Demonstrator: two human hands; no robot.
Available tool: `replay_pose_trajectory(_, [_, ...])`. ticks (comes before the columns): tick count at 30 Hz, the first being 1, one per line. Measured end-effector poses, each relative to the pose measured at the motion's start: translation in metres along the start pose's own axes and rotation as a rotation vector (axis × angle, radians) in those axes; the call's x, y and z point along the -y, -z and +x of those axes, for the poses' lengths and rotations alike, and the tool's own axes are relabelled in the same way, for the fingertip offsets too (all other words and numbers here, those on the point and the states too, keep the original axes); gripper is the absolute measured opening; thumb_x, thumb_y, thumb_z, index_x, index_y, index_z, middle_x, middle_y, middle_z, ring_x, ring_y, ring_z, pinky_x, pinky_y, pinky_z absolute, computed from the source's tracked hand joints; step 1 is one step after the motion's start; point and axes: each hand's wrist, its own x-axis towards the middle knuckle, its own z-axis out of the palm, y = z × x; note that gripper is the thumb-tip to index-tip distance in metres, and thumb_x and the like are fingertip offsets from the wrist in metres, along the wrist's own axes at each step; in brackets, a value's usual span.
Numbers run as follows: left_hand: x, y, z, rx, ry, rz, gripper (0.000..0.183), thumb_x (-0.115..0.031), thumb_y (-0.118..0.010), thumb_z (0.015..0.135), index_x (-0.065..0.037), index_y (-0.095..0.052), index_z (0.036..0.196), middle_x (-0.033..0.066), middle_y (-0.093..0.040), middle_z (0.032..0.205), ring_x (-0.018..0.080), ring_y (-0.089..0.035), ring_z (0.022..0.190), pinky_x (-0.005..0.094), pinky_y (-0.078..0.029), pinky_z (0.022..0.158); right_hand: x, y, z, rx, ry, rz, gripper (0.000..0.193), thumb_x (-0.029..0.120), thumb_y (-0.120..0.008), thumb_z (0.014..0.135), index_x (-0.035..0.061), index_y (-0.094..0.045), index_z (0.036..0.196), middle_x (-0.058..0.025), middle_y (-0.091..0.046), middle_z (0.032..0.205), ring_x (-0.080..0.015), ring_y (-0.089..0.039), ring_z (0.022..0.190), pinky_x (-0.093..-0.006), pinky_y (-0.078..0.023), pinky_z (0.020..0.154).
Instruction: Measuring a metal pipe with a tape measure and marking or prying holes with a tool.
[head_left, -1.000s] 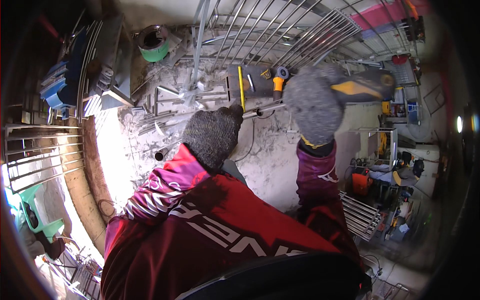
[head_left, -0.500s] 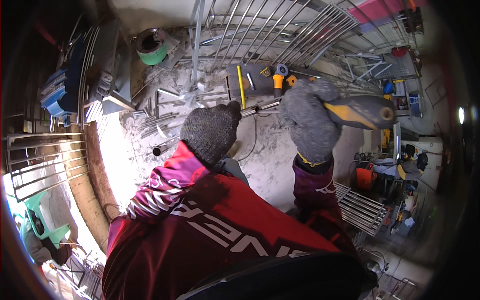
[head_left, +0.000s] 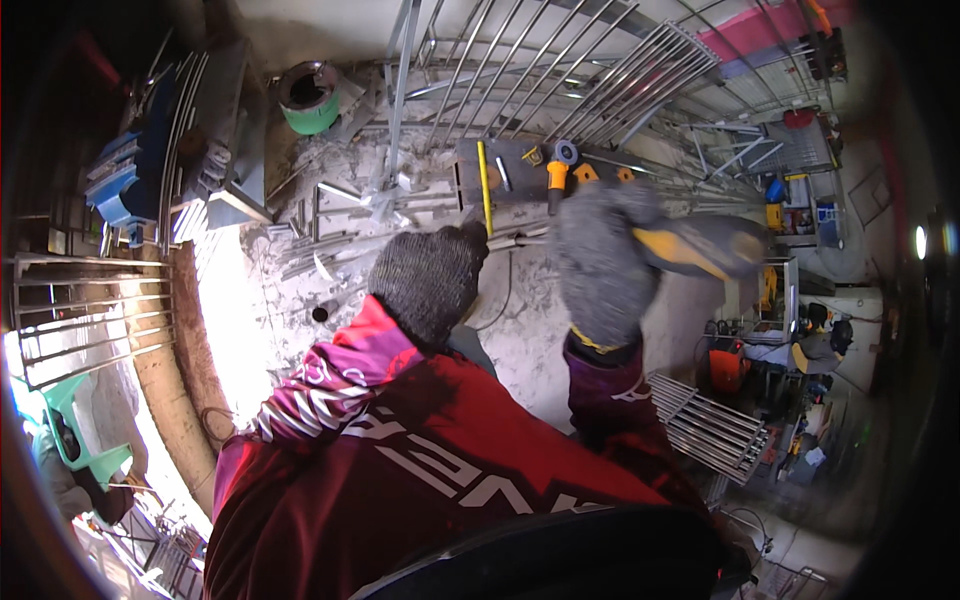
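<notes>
My right hand, grey-gloved, grasps a dark, yellow-striped handheld tool. My left hand, dark-gloved, curls its fingers over a shiny round steel tube between both hands; I cannot tell whether they grip. Best practice: steady tube, even strokes, left fingers clear.

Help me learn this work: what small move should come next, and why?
Probably steady the left hand by the tube: the tube shows between both hands, and the right hand, gripping the tool, is blurred, with the tool's working end out of sight.
</notes>
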Motion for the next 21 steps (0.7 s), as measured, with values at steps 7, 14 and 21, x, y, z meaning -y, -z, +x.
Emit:
replay_pose_trajectory(7, [0.009, -0.005, 0.011, -0.069, -0.017, 0.037, 0.019, -0.024, -0.053, 0.092, -0.007, -0.057, 0.099, 0.0167, -0.066, 0.077, 0.0358, -0.065, 0.068, 0.0488, -0.049, 0.057, -0.002, -0.016, -0.010, 0.039, 0.079, -0.187, 0.012, -0.001, -0.062, 0.073, 0.0075, -0.054, 0.077, -0.0012, -0.052, 0.067, -0.0137, -0.054, 0.069, -0.0319, -0.045, 0.075])
replay_pose_trajectory(14, [0.007, -0.009, 0.004, -0.039, -0.033, 0.055, 0.018, -0.024, -0.053, 0.091, -0.008, -0.056, 0.099, 0.0168, -0.066, 0.079, 0.0366, -0.065, 0.069, 0.0490, -0.049, 0.057, 0.011, -0.018, -0.007, 0.116, 0.110, -0.711, 0.006, 0.014, -0.061, 0.084, 0.0118, -0.056, 0.087, 0.0005, -0.049, 0.069, -0.0135, -0.049, 0.066, -0.0300, -0.042, 0.069])
replay_pose_trajectory(21, [0.001, -0.007, -0.001, -0.056, -0.070, 0.020, 0.018, -0.024, -0.054, 0.091, -0.008, -0.056, 0.098, 0.0164, -0.065, 0.076, 0.0365, -0.064, 0.066, 0.0498, -0.048, 0.055, 0.035, -0.007, 0.013, 0.239, 0.072, -1.062, 0.012, 0.023, -0.056, 0.092, 0.0145, -0.052, 0.099, 0.0008, -0.039, 0.066, -0.0139, -0.042, 0.058, -0.0307, -0.040, 0.060])
